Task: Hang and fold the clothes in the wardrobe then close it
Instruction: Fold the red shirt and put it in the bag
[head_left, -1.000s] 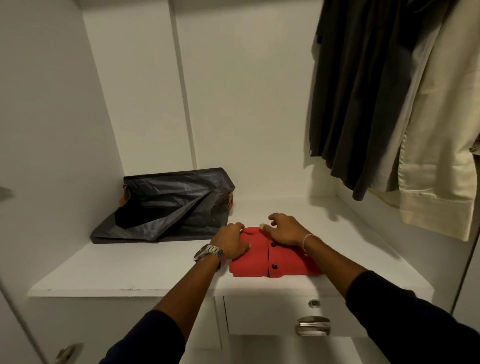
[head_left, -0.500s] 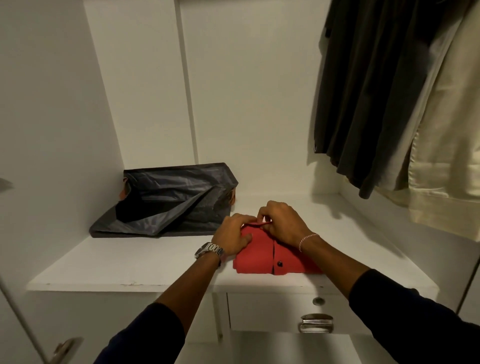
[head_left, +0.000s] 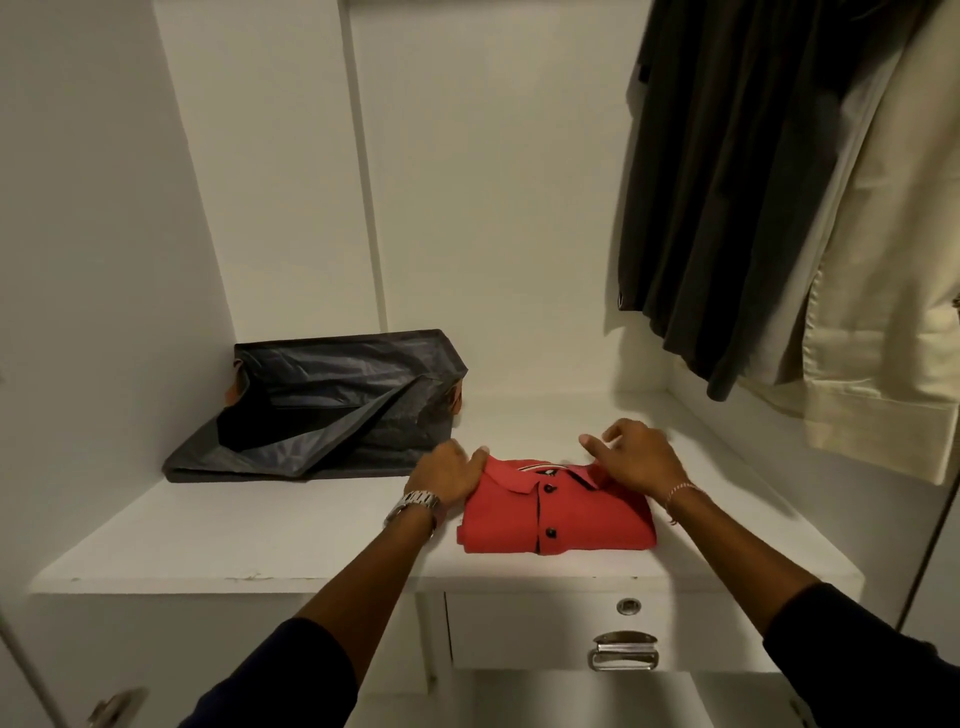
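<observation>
White wardrobe interior, head view only: back and side panels bare, one broad shelf (head_left: 260, 540) across the middle, drawer front with metal pull (head_left: 623, 652) below its right part. On shelf, toward front right: red polo shirt (head_left: 556, 512), folded into compact rectangle, collar and black buttons facing up, lying flat and square to shelf edge. Left hand (head_left: 451, 475) against shirt's left edge near collar, fingers curled over the fold, thumb along the fabric; grip or mere steadying contact, cannot tell for certain. Right hand (head_left: 631, 454) over shirt's upper right corner, fingers bent and partly lifted, lower fingers touching the collar area, looks like smoothing rather than holding. Behind and left of shirt, well apart from it: collapsed dark grey fabric box (head_left: 322, 410), slumped open. Upper right: dark garment (head_left: 727, 182) and cream garment (head_left: 893, 260) hanging, hangers and rail out of frame. Judgement on progress: hanging part apparently done for at least two pieces; red shirt folded and placed, only final tidying of collar in hand. Remaining: release shirt, any further clothes not in view, then close doors. Door edge with handle (head_left: 111, 709) visible lower left, wardrobe open.
</observation>
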